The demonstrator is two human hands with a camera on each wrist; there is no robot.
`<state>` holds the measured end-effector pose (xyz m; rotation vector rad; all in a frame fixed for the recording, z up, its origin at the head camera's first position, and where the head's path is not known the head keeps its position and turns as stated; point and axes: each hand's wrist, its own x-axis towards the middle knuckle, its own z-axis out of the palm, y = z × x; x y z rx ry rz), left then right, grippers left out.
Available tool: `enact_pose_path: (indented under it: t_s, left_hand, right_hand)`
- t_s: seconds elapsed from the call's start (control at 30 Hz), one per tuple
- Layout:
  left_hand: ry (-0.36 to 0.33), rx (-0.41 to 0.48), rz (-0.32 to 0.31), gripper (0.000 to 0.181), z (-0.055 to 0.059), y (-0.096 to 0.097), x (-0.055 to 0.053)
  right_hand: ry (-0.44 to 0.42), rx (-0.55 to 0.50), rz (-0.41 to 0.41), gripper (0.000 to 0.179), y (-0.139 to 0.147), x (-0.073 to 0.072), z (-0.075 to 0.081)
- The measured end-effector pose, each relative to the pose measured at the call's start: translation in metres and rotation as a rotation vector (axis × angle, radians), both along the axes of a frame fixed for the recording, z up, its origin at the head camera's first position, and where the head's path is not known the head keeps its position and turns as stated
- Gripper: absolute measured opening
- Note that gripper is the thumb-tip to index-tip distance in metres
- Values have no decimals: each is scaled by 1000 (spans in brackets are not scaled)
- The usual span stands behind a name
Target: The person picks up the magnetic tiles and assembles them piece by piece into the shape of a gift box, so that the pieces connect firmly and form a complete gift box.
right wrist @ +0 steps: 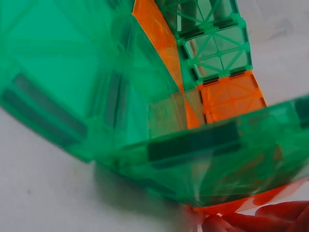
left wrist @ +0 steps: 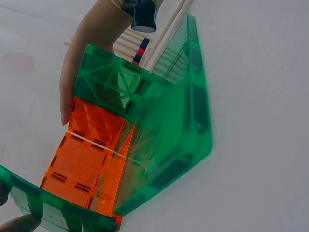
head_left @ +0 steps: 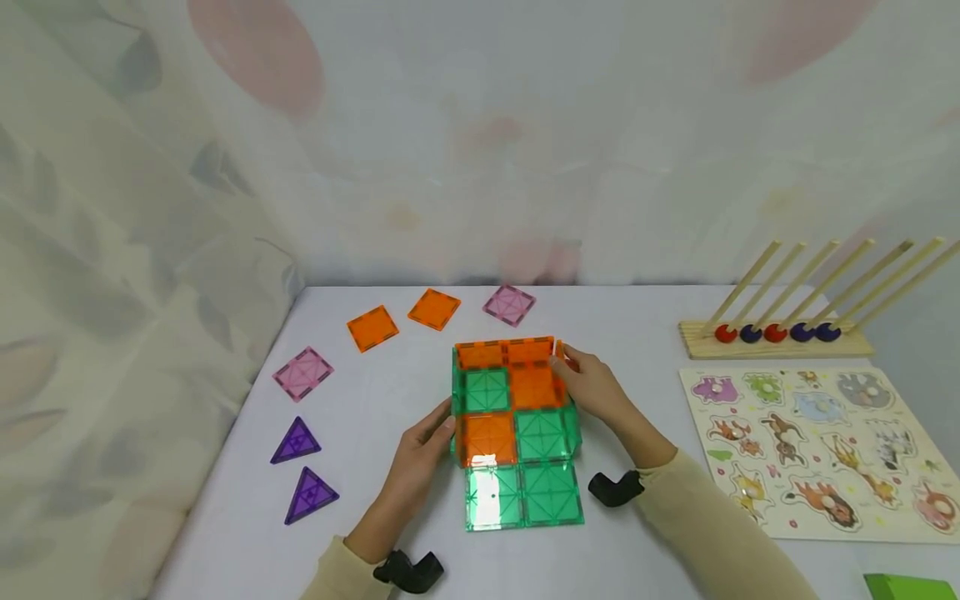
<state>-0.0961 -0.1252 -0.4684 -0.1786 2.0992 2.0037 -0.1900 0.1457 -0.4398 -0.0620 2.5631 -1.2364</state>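
Translucent green and orange magnetic tiles are joined into a shallow box (head_left: 487, 437) with upright walls; two green tiles (head_left: 523, 497) lie flat off its near side. My left hand (head_left: 416, 450) holds the box's left wall, and its fingertips (left wrist: 21, 223) show against a green tile in the left wrist view. At the far right corner my right hand (head_left: 596, 387) grips the wall, thumb toward the inside and fingers partly hidden behind it. Orange tiles (head_left: 517, 352) form the far wall. In the right wrist view, curled fingers (right wrist: 270, 217) sit under an orange edge.
Loose orange tiles (head_left: 372, 328), pink tiles (head_left: 303, 373) and purple triangles (head_left: 296, 441) lie around the left and back. A wooden peg rack (head_left: 780, 343) with beads and an animal puzzle board (head_left: 821, 450) occupy the right. A green object (head_left: 907, 587) shows at the lower right.
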Motion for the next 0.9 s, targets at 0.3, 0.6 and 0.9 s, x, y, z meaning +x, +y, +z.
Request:
enact_pose_path:
  t_s: [0.3,0.6,0.9]
  left_hand:
    - [3,3,-12,54,-1,-1,0]
    - [14,-10,-2,55,-1,-2,0]
    - [2,0,-8,57,-1,-3,0]
  right_hand:
    - [-39,-51,28,72,2,3,1]
    - [-27,-87,11,76,8,7,3]
    - [382,103,58,53,28,66,13]
